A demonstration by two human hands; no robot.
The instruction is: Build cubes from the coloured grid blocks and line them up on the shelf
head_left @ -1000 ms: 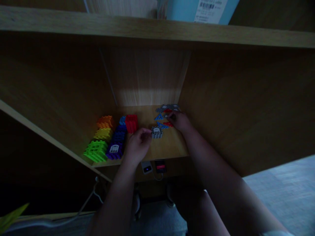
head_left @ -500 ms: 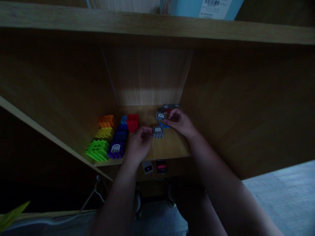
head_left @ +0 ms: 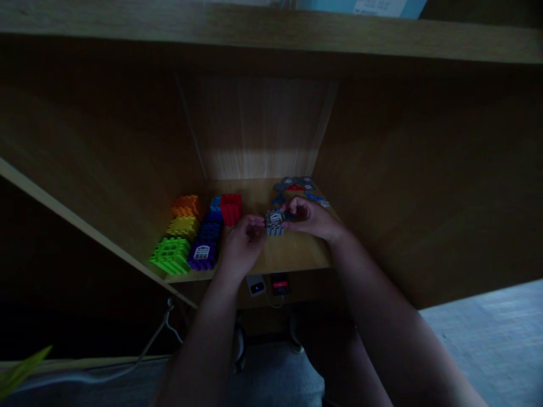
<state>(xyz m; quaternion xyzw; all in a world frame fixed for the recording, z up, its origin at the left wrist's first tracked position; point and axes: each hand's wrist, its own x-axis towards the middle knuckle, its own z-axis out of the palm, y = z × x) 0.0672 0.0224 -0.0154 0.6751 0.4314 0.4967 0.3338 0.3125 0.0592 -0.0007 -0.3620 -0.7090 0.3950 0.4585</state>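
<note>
A small stack of grey interlocking building tiles point(head_left: 275, 229) with a white window print on top rests on the wooden shelf between my hands. At its left side, my left hand point(head_left: 245, 240) has its fingers closed against the stack's edge. My right hand point(head_left: 311, 217) pinches a grey window tile point(head_left: 277, 216) at the stack's top right; where one tile ends and the other begins is hard to make out. Behind my right hand lie loose grey tiles point(head_left: 292, 182), a red piece point(head_left: 296, 188) and blue pieces point(head_left: 316, 198).
Stacks of green point(head_left: 171, 254), yellow point(head_left: 183, 226), orange point(head_left: 186, 206), purple point(head_left: 202, 255) and red point(head_left: 231, 209) tiles stand at left. Side panels and an upper board point(head_left: 271, 31) enclose the shelf. A white device point(head_left: 256, 285) and a phone-like one point(head_left: 280, 284) lie below.
My right hand has come down and toward me, bringing the grey window tile from behind the stack onto it. My left hand stays beside the stack. The view has shifted slightly.
</note>
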